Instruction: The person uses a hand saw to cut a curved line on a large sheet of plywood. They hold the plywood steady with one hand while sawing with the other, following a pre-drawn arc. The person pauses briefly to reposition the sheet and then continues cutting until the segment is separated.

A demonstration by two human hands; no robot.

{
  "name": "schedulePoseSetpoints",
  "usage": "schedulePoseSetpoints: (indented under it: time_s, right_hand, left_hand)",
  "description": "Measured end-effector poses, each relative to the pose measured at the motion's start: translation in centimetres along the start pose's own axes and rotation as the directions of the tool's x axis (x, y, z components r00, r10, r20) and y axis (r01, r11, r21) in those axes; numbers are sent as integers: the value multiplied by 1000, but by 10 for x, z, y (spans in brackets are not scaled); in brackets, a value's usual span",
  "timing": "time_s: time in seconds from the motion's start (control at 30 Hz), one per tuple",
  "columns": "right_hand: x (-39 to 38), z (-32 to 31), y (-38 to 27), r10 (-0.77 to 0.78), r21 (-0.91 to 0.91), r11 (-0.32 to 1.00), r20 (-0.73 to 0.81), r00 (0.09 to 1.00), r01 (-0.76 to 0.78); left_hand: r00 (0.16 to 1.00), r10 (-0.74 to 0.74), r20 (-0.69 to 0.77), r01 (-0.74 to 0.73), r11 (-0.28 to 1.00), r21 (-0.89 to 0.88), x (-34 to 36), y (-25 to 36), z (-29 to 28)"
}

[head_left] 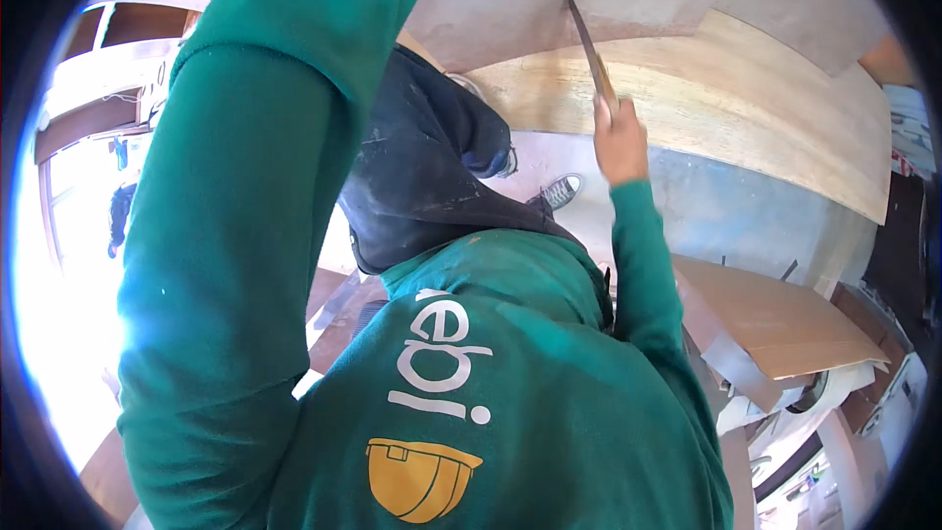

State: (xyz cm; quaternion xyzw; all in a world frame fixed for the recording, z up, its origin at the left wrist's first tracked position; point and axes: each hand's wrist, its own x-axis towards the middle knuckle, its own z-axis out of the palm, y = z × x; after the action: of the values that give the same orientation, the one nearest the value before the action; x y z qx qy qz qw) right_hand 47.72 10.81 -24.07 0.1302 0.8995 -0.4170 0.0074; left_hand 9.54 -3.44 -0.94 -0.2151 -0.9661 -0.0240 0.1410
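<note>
Right hand (620, 142) clenched around the handle of a thin flat blade (586, 39), blade tip pushed into the seam between plywood panels (746, 88) overhead, green-sleeved left arm raised, its grip out of frame.

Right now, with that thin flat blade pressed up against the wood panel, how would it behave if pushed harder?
The blade looks long, thin and narrow, so it would probably flex rather than stay stiff. The right hand grips only its lower end, so the tip could wander sideways. The wood panel looks smooth, so the blade might slide along it.
</note>
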Motion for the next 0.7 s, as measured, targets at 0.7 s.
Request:
schedulePoseSetpoints:
  time_s: [0.7]
  right_hand:
    - [-70, -43, -2, 138, 44, 989, 93, 986, -143]
  left_hand:
    - [991, 70, -115, -62, 996, 67, 0, -28, 23]
